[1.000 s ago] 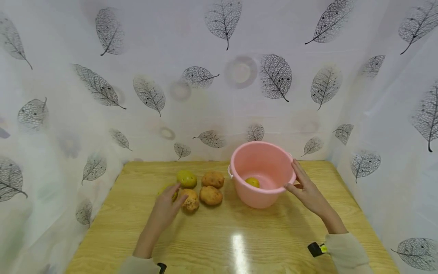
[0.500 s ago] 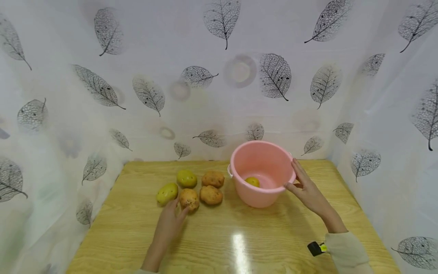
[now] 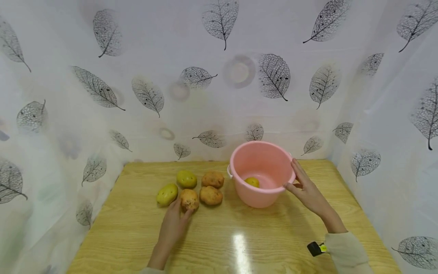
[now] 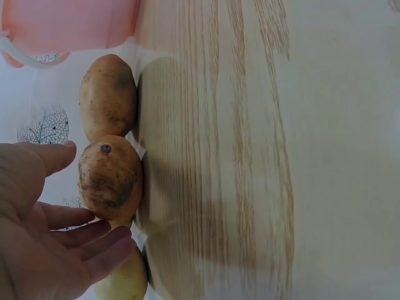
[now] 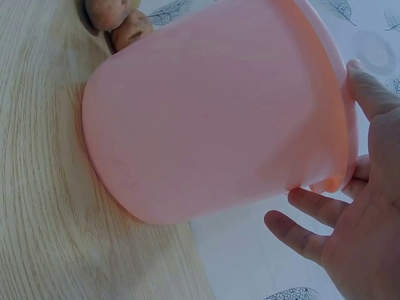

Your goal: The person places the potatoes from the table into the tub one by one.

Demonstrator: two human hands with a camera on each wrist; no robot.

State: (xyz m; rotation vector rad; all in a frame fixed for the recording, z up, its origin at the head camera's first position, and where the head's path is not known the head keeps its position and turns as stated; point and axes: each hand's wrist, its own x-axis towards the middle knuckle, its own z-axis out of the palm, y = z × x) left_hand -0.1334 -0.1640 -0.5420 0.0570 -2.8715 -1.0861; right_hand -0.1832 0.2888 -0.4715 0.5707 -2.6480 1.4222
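My left hand (image 3: 173, 224) is at the nearest brown potato (image 3: 189, 200), fingers on its left side and thumb by its lower right. In the left wrist view, a gap shows between the thumb (image 4: 57, 156) and the potato (image 4: 111, 178), and the fingers are extended. My right hand (image 3: 308, 194) touches the pink bucket (image 3: 258, 196) at the right of its rim. The right wrist view shows the thumb (image 5: 369, 87) on the rim and other fingers loosely extended. One fingertip is hidden behind the rim. A yellow rounded thing (image 3: 252, 182) lies inside the bucket.
Two more brown potatoes (image 3: 211, 195) lie between the left hand and the bucket. Two yellow-green potato-like things (image 3: 167, 194) lie to the left and back. A leaf-patterned sheet (image 3: 212, 106) stands behind the wooden table (image 3: 267, 243). A black device (image 3: 314, 249) is near the right cuff.
My left hand has come down from above the left yellow-green thing and moved right to the nearest brown potato. The right hand and the bucket have stayed in place.
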